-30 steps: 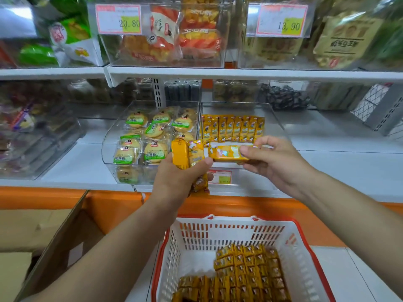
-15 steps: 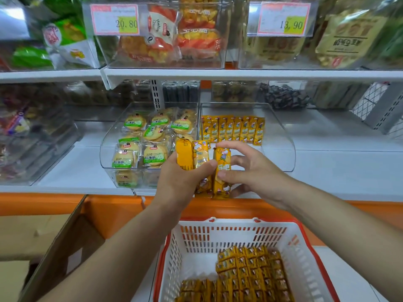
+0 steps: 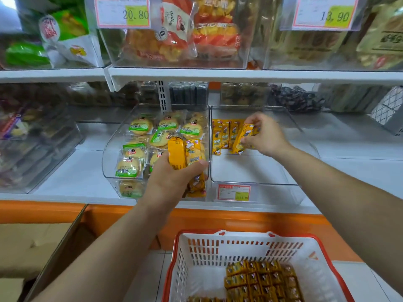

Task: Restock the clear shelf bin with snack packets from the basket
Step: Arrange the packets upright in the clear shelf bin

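My right hand (image 3: pixel 265 135) reaches into the clear shelf bin (image 3: pixel 250 182) and pinches one yellow snack packet (image 3: pixel 243 138), held upright beside the row of packets (image 3: pixel 222 135) standing at the bin's back left. In front of the neighbouring bin, my left hand (image 3: pixel 172 182) grips a bundle of yellow packets (image 3: pixel 185 158). Below, the white basket with a red rim (image 3: pixel 196 258) holds several more yellow packets (image 3: pixel 261 280) in rows.
A clear bin of green-labelled round cakes (image 3: pixel 139 144) stands left of the target bin. The upper shelf (image 3: pixel 239 76) overhangs with more bins and price tags. An open cardboard box (image 3: pixel 32 247) sits at lower left. An orange ledge (image 3: pixel 239 221) runs under the shelf.
My right hand took one packet from the bundle in my left hand and carried it up and right into the clear bin. The left hand stayed almost still.
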